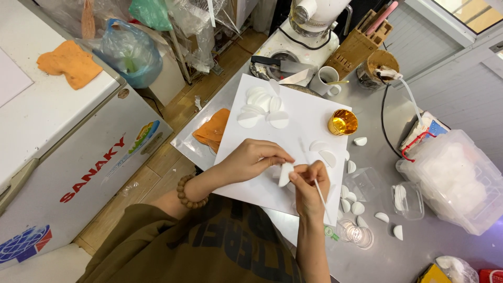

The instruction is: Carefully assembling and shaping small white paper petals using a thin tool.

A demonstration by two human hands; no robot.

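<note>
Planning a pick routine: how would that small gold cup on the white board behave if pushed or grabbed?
The gold cup looks thin-walled and foil-like, so probably light and easily dented by a firm grip. Its shiny surface suggests it may be slippery. It stands upright, open side up, on the smooth white board, so a push would likely slide it or tip it, and once on its side it might roll.

One view only — a head-worn camera looking steeply down, close over the hands (283, 173) at centre; the counter (419, 246) runs toward 3 o'clock, the floor (157, 173) toward 9.
</note>
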